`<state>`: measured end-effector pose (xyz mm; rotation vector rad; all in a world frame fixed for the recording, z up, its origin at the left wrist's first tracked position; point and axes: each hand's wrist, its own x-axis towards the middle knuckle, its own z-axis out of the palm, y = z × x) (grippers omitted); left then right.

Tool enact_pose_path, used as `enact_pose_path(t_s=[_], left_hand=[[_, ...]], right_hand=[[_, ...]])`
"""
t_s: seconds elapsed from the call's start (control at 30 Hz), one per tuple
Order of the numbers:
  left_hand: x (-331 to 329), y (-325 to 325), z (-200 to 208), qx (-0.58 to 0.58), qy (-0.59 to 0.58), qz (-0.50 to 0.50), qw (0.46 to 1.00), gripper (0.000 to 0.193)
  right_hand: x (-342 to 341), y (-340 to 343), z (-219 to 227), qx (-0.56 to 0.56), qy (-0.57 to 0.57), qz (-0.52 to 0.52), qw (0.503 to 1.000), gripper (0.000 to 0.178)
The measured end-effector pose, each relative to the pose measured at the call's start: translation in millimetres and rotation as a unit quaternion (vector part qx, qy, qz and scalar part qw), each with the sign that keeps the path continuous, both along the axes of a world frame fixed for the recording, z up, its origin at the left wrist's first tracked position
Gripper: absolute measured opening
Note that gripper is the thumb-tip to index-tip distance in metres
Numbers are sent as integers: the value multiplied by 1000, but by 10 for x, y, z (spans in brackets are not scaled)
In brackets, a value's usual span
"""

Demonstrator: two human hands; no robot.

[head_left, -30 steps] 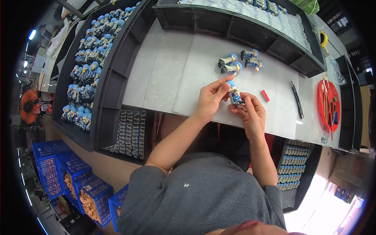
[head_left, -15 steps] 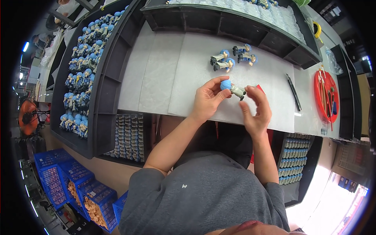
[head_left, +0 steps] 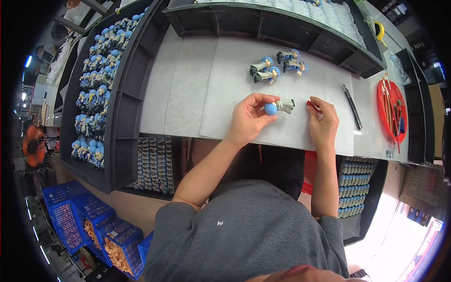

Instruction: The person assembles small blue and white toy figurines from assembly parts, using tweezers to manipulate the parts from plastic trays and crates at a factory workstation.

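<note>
My left hand [head_left: 251,118] is closed round a small figurine [head_left: 283,106] with a ball-shaped blue head and pale, light-coloured clothing. Its dark feet point right, toward my other hand. My right hand [head_left: 323,120] has its fingertips pinched on the tip of a red piece of material [head_left: 314,105] on the worktop; most of that piece is hidden under the hand. More red material [head_left: 309,175] shows below the table edge, beside my right forearm. Farther off, several similar figurines [head_left: 268,75] with blue heads lie in a loose group on the white sheet [head_left: 225,94].
A black crate [head_left: 124,105] on the left holds rows of figurines; another black crate [head_left: 277,28] spans the back. To the right lie a black pen [head_left: 352,106] and a red tray [head_left: 383,110] of brushes. Blue baskets [head_left: 96,207] stand at lower left.
My right hand has left the figurine, moved right and down, and pinched the red material. The figurine has turned in my left hand, its feet now pointing right and slightly upward.
</note>
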<state>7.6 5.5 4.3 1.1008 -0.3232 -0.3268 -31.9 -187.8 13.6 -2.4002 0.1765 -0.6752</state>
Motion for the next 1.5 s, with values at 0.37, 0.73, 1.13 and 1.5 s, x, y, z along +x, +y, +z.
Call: enact_pose_path(t_s=[0.37, 0.73, 1.13, 1.5], left_hand=[[-12, -15, -24, 9, -8, 2, 1000, 33], [-8, 20, -21, 4, 10, -9, 1000, 32], [-38, -83, -135, 60, -106, -38, 992, 32], [-40, -88, -101, 179, -150, -10, 972, 24]], right_hand=[[-35, -54, 45, 144, 63, -6, 988, 28], [-20, 76, 124, 92, -36, 36, 994, 21], [-248, 151, 196, 61, -58, 181, 980, 30], [-3204, -1673, -192, 166, -11, -441, 882, 22]])
